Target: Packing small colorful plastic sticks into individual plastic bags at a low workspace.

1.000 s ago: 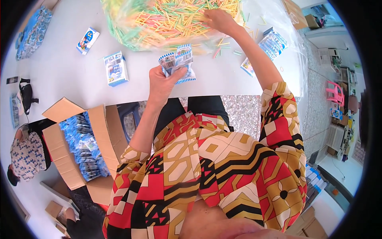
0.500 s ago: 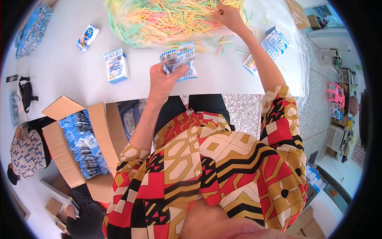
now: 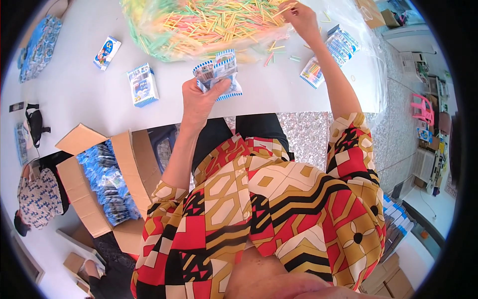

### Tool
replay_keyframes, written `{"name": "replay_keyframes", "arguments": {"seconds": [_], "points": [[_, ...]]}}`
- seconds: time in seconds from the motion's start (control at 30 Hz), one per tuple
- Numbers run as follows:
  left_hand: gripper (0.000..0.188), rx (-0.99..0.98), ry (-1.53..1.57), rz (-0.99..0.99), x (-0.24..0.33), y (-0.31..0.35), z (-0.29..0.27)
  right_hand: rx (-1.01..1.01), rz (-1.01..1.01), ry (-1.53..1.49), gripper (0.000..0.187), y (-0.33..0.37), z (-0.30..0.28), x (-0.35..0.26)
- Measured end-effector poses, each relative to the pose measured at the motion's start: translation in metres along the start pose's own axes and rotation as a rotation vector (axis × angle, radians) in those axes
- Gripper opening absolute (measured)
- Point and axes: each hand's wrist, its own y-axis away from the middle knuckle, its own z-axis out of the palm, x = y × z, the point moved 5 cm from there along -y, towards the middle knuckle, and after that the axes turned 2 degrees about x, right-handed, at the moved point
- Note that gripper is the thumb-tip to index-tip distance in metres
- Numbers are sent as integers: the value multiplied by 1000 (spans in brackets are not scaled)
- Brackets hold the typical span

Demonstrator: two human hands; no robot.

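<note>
My left hand [image 3: 199,99] grips blue-and-white plastic packets [image 3: 226,65] over the table's near part, thumb across their front. At least two striped upper ends stick up above the fingers; how many packets there are I cannot tell. Beyond them lies a large clear plastic bag [image 3: 144,37], spread out and full of thin pastel sticks [image 3: 214,22] in yellow, pink and green. At the bag's right side my right hand [image 3: 302,22] has its fingertips pinched on a yellow stick [image 3: 285,9]; whether more are in the pinch is hidden.
On the white table [image 3: 169,104] stand a blue-and-white box [image 3: 143,85] and a smaller box [image 3: 106,53]. More packets [image 3: 328,57] lie under my right forearm. An opened carton [image 3: 84,199] full of blue packets sits at lower left. Another person [image 3: 42,197] is at far left.
My right hand has moved right, from over the sticks to the bag's right edge, and a yellow stick now shows at its fingertips. My left hand keeps its hold on the packets.
</note>
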Motion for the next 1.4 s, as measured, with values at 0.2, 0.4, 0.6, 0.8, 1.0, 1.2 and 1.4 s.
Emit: {"name": "replay_keyframes", "arguments": {"seconds": [0.2,0.4,0.6,0.8,1.0,1.2,1.4], "points": [[17,17,-3,49,5,-3,-5,-258,107,-327,15,46,-6,-43],[20,17,29,28,3,-5,-3,-334,111,-422,11,87,29,-51],[18,34,18,22,2,-1,-7,-270,-136,-318,9,74,25,-67],[17,3,-7,48,1,-4,-3,-237,-44,-249,9,54,3,-71],[19,-11,-12,63,0,-5,-2,-172,158,-475,9,38,-31,-109],[18,-46,-70,48,-1,-9,4,-60,-250,-883,4,42,-59,-185],[15,-19,-93,91,-2,-8,5,-216,-128,-480,10,47,-69,-207]]}}
